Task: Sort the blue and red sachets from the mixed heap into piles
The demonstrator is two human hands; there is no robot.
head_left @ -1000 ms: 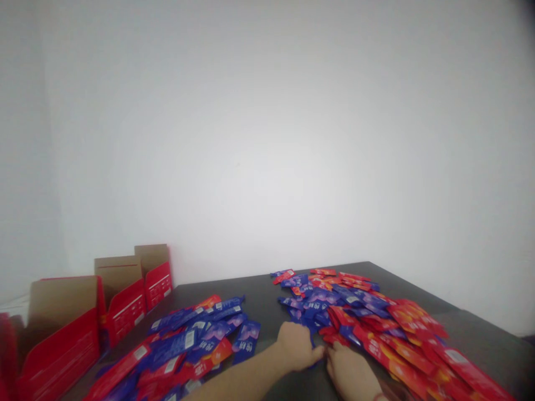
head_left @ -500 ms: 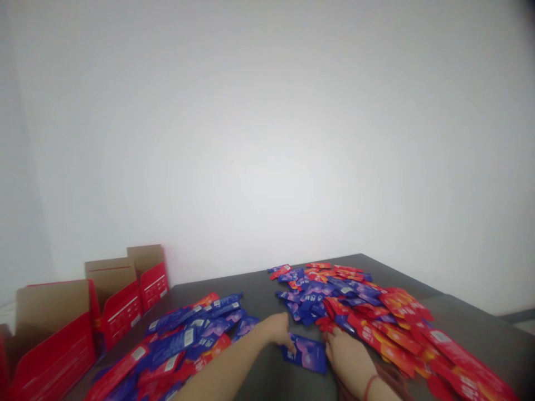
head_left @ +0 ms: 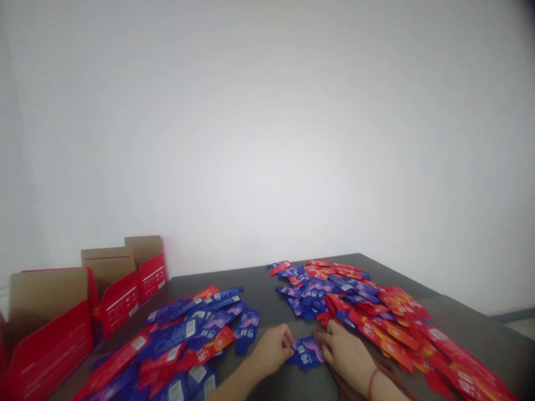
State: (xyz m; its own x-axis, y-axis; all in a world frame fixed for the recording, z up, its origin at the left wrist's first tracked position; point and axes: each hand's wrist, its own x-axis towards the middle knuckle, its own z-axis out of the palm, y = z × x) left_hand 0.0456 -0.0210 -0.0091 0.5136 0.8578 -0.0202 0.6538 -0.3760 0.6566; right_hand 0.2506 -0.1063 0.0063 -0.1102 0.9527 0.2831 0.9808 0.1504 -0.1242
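Observation:
A blue sachet [head_left: 308,353] with white lettering and purple shapes lies on the dark table between my two hands; a second blue one may be under it. My left hand [head_left: 272,351] is closed, its curled fingertips pinching the sachet's left edge. At the opposite edge, my right hand [head_left: 346,352], with a thin red band at the wrist, has its fingers closed on the sachet's corner; the fingertips are partly hidden. Just beyond the left hand, one blue sachet [head_left: 246,329] lies at the border of the left pile.
A mixed pile of red and blue sachets [head_left: 167,340] spreads on the left. A larger pile of red-orange and blue sachets [head_left: 388,328] covers the right side. Several open red cardboard boxes [head_left: 119,301] stand in a row at far left. A white wall [head_left: 267,139] rises behind the table.
My left hand has drawn back from over the sachet to its left edge. The sachet between my hands now shows large white lettering. A blue sachet at the left pile's edge is uncovered.

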